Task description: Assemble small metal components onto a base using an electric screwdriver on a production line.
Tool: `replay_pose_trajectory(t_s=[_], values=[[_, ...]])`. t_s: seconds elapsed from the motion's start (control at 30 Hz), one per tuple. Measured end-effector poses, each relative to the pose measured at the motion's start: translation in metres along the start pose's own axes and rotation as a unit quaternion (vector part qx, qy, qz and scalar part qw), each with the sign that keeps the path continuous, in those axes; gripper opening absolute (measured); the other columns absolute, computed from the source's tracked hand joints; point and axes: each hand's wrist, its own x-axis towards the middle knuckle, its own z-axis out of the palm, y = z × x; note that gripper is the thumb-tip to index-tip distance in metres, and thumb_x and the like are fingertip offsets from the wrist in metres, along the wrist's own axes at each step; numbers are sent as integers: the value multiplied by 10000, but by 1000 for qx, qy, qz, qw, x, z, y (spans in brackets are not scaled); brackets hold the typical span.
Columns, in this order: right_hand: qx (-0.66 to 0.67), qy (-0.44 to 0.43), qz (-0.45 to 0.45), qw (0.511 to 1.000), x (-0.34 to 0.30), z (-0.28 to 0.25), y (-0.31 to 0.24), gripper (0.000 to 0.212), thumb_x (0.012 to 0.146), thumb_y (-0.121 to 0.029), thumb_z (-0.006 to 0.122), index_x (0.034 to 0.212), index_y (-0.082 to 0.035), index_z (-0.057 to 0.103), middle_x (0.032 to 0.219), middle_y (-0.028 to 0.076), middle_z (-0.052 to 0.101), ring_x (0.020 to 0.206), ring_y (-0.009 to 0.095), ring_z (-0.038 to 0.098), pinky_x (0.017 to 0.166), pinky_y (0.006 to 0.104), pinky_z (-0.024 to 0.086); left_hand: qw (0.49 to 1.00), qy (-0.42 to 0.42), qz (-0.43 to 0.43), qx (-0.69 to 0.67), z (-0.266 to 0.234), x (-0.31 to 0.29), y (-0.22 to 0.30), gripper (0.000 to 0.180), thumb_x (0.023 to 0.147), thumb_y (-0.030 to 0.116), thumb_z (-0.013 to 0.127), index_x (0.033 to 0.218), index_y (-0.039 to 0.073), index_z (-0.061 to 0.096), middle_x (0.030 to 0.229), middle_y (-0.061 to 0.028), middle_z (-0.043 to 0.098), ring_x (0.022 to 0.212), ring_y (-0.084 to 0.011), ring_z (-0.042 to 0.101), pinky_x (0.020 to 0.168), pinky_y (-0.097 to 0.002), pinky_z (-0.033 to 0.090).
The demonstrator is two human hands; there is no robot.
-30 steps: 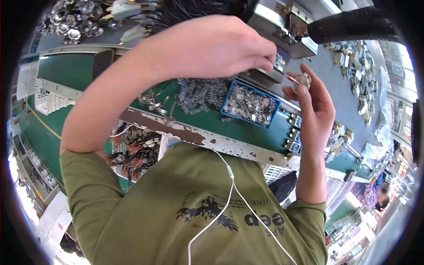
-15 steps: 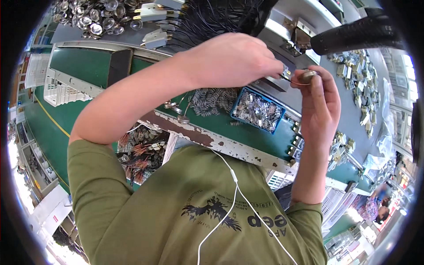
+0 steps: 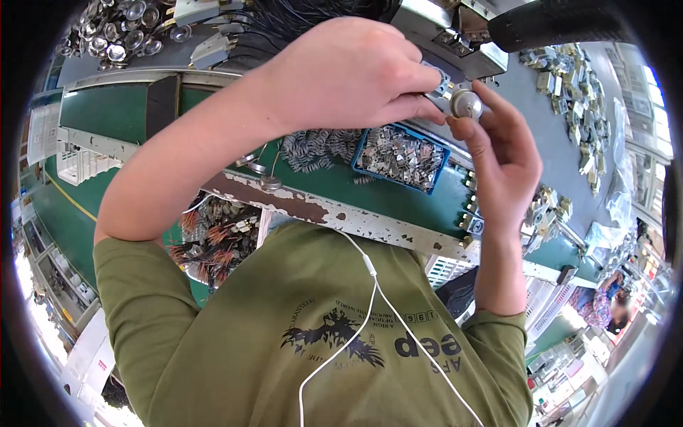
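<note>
Head view: my right hand [image 3: 506, 146] pinches a round silver metal piece [image 3: 467, 104] between thumb and fingers, its domed face turned up toward me, above the far side of the green table [image 3: 409, 206]. My left hand [image 3: 356, 75] reaches across from the other side, fingers bent, its lowest fingertip close by my right thumb; I cannot tell whether it grips anything. A small pale-blue and metal part [image 3: 442, 84] shows just beside my left fingertips.

Below my hands sits a blue tray [image 3: 392, 181] filled with small metal bits, and a pile of coil springs [image 3: 313, 151] lies to its left. A few round metal pieces with stems [image 3: 270, 183] rest near the table's edge. A thick black cylinder [image 3: 562, 28] juts in at upper right, and metal parts [image 3: 569, 107] are heaped beyond my right hand.
</note>
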Motion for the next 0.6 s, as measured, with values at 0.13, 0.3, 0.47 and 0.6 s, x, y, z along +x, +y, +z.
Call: replay_pose_trajectory(t_s=[0.13,0.3,0.47,0.6], values=[[18,65,-48,997,-15,21,14,438,941,50,714,1364,54,602,1080,70,697,924,88,638,874,245,525,999,5,-25,24,2,-6,7,273,881,363,733,821,111,649,715,-32,637,748,-230,690,664,-376,563],[9,-55,28,998,7,1,6,381,940,9,708,1317,17,650,997,55,719,884,86,637,855,258,525,999,-22,26,42,-1,-6,1,276,861,365,747,818,109,654,728,-24,646,775,-218,691,693,-362,564],[-29,-177,28,983,21,-12,2,354,944,-30,702,1297,-18,676,971,75,741,889,123,665,863,290,534,997,-56,56,24,0,-6,-4,279,870,362,738,856,98,649,734,-35,648,770,-233,691,699,-368,560],[-44,-94,59,993,9,-32,5,396,1005,-17,641,1400,-18,613,1153,62,711,1035,102,640,936,276,511,997,-76,8,-30,-11,-3,5,330,867,327,751,1153,176,688,741,-36,625,759,-232,665,703,-370,532]])
